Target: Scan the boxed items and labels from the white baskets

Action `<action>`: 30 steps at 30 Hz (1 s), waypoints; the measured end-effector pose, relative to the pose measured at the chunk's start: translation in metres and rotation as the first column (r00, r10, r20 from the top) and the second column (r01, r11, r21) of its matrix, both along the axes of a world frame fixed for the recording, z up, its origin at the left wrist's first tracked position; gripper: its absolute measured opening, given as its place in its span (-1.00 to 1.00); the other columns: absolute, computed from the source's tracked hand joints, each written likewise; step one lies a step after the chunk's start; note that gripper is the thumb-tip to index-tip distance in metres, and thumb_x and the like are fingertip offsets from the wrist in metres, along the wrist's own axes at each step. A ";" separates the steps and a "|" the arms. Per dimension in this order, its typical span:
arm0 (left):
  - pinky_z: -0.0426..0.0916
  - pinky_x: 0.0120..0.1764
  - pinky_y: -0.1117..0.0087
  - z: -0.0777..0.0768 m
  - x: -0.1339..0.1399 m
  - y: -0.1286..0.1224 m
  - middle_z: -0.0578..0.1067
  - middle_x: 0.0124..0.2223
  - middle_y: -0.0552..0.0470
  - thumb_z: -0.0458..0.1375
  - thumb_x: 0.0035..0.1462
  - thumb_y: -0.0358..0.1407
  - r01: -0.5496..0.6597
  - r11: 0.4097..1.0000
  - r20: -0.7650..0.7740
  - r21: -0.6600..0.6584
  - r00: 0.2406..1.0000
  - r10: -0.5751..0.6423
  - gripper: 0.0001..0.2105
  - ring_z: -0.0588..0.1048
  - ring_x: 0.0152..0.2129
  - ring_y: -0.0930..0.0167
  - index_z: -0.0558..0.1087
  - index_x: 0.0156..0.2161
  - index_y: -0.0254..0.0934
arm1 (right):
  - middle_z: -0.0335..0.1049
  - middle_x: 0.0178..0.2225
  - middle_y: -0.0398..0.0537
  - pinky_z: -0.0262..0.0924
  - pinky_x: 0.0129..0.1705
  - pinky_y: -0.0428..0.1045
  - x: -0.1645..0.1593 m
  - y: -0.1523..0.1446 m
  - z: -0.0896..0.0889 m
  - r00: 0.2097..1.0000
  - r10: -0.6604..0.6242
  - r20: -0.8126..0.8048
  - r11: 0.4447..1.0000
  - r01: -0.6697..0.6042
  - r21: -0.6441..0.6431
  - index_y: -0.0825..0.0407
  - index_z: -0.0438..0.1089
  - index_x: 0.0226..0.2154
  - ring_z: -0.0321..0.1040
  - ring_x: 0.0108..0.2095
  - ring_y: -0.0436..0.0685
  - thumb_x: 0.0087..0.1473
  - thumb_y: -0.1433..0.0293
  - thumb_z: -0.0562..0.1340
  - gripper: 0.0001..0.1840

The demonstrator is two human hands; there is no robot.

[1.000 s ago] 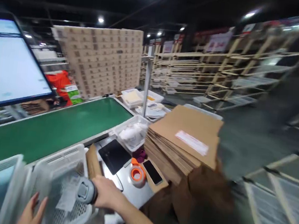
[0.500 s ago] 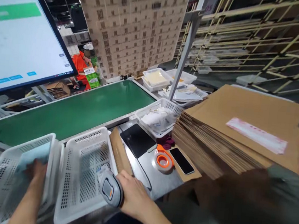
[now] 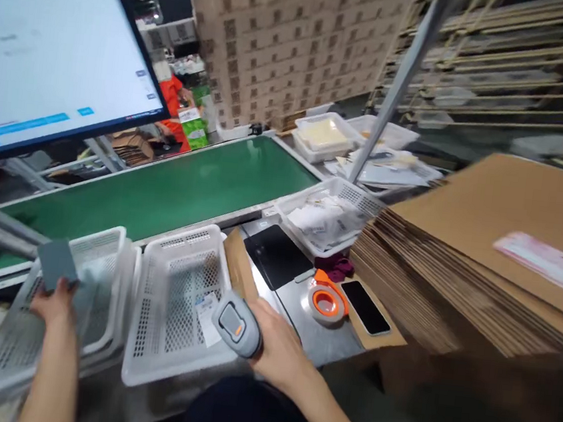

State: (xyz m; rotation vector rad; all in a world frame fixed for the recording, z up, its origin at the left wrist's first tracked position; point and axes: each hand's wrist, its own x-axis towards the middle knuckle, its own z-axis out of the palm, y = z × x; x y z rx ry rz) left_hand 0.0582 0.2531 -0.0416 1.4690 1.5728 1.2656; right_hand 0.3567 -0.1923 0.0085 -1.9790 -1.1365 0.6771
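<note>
Right hand is wrapped around a grey handheld scanner, fingers curled tight on the grip, the orange-buttoned head tipped over the near right corner of the middle white basket. Inside that basket a small white packet lies flat on the perforated floor, just beside the scanner's nose — touching or not, cannot tell.

Over on the left, the left hand pinches a flat grey box, fingertips closed on its lower edge, held up above the left white basket, which sits right against the middle one at the near edge of the workbench.

Behind both baskets runs the green conveyor belt, and above its left end hangs a large monitor with a green bar at the top of the screen.

To the right of the middle basket, a black pad lies on the metal bench top; next along, a roll of tape on an orange core and a dark phone face up. A third basket of white packets stands at the far edge of the bench, by the belt — and a tall stack of flattened cardboard fills the right side, a white label strip on the top sheet.
</note>
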 end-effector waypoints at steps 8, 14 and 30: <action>0.66 0.00 0.22 0.031 0.019 -0.098 0.67 -0.18 -0.03 0.47 0.03 -0.15 0.307 0.952 0.704 -0.001 0.676 -0.218 -0.66 0.66 -0.15 0.32 0.48 -0.22 -0.26 | 0.36 -0.20 0.00 0.25 -0.23 0.00 0.037 0.056 0.032 0.976 0.173 0.130 0.942 -0.203 0.268 0.03 0.40 -0.20 0.38 -0.24 0.18 -0.05 0.44 0.31 -0.72; 0.68 -0.13 0.30 -0.007 0.058 -0.161 0.72 -0.08 -0.09 0.51 0.05 0.02 0.460 0.888 0.574 0.019 0.722 -0.386 -0.53 0.71 -0.18 0.27 0.63 -0.06 -0.27 | 0.35 -0.15 0.00 0.18 -0.22 -0.01 0.028 0.082 0.070 0.907 0.358 0.220 0.901 -0.398 0.175 0.04 0.41 -0.14 0.36 -0.22 0.15 0.05 0.46 0.33 -0.73; 0.40 0.39 0.07 0.018 0.063 -0.156 0.30 0.46 -0.38 0.11 0.34 -0.66 0.807 0.229 -0.823 0.544 0.567 -0.045 -0.15 0.27 0.44 0.04 -0.10 0.63 -0.36 | 0.49 -0.18 0.00 -0.04 -0.34 -0.02 0.065 0.141 0.153 0.680 0.523 0.515 0.853 -0.422 -0.308 0.02 0.46 -0.21 0.43 -0.26 0.18 -0.05 0.59 0.35 -0.70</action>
